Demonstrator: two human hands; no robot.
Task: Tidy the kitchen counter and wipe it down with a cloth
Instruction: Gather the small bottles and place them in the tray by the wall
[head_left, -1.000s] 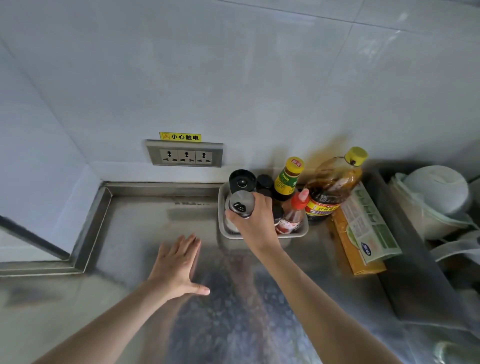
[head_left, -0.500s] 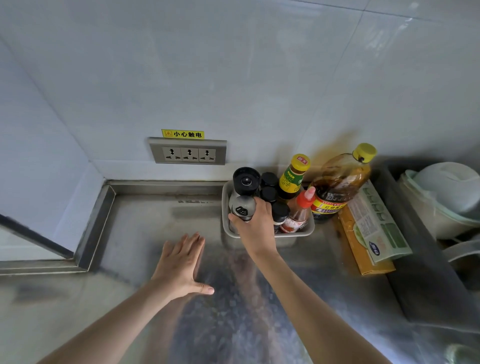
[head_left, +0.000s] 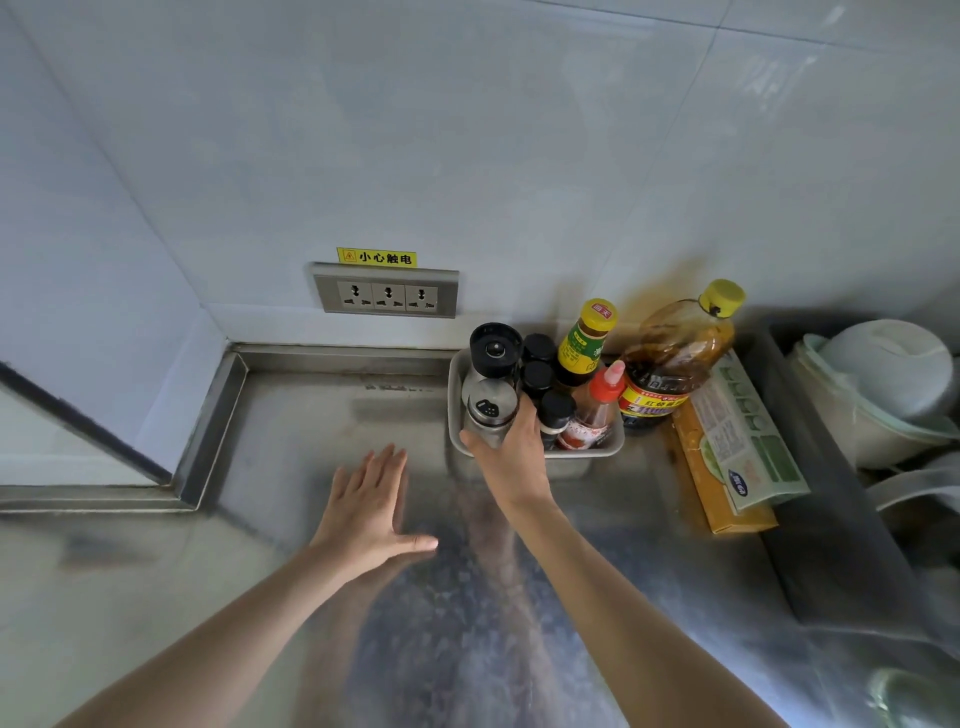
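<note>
A glass shaker with a silver perforated lid (head_left: 488, 413) stands in the front left corner of a small metal tray (head_left: 454, 395), and my right hand (head_left: 511, 457) is wrapped around it. The tray also holds a black-topped grinder (head_left: 494, 349), several black-capped jars (head_left: 537, 371), a yellow-capped green-label bottle (head_left: 587, 338) and a red-capped sauce bottle (head_left: 597, 410). My left hand (head_left: 366, 506) lies flat, fingers spread, on the steel counter (head_left: 311, 415) to the tray's left. No cloth is in view.
A large yellow-capped oil bottle (head_left: 675, 358) stands right of the tray, beside a green and orange box (head_left: 727, 441). Pale bowls (head_left: 878, 384) sit at far right past a dark ledge. A socket strip (head_left: 385, 296) is on the tiled wall. The counter's raised rim runs along the left.
My right hand has lowered the shaker from above the tray down into its front left corner. My left hand has stayed flat on the counter.
</note>
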